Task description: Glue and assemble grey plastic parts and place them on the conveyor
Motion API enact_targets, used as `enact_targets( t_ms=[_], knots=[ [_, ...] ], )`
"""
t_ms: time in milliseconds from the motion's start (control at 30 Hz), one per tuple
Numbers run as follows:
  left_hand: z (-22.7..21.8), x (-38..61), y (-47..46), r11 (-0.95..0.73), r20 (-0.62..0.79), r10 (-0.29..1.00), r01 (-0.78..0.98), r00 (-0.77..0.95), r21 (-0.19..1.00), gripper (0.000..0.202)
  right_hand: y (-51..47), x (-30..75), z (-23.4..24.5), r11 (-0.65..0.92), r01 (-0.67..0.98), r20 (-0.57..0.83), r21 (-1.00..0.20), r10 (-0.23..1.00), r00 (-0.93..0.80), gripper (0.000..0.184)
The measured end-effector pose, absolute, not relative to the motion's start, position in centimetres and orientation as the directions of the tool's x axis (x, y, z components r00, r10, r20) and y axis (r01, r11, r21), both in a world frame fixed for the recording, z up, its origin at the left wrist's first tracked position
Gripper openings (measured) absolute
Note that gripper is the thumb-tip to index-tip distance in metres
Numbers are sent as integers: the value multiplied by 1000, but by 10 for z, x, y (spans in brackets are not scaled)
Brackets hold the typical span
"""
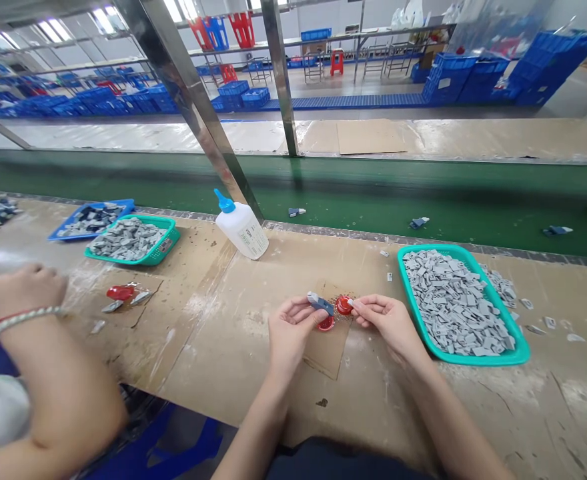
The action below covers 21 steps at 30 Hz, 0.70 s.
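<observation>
A grey piece (351,303) held at a red dish (343,306)

The right hand (386,321) pinches the grey piece at the dish's right edge; whether they touch is too small to tell. The left hand (289,328) grips a navy-and-grey plastic part (322,305) just left of the dish, above the table (223,347). A teal basket (493,361) of grey pieces stands to the right, a white bottle (244,232) farther back on the left.

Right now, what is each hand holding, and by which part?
Left hand: grey-tipped piece, by its blue body. Right hand: small pale piece, by one end.
</observation>
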<state>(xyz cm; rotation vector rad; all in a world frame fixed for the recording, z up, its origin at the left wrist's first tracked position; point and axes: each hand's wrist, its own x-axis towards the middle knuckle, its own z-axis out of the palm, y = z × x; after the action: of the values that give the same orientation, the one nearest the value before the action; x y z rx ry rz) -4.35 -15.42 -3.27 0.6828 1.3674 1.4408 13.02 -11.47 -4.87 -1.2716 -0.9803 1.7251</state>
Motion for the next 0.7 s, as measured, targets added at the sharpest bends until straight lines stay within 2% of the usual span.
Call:
enact_targets(
  t_ms=[200, 500, 700],
  knots=[
    [-28, -28, -155, 145, -228, 930, -283, -288, 948, 31, -122, 134, -29, -418, -241, -342, -876, 890, -300, 24],
    [-23, -20, -155, 153, -228, 942, -289, -246, 945, 30, -126, 135, -27, -388, -183, -304, -904, 880, -365, 25],
    [-22, -17, -156, 203, -255, 941, -231, -221, 952, 26, -124, 137, -33, -442, -143, -343, -886, 829, -441, 29]
  ],
)
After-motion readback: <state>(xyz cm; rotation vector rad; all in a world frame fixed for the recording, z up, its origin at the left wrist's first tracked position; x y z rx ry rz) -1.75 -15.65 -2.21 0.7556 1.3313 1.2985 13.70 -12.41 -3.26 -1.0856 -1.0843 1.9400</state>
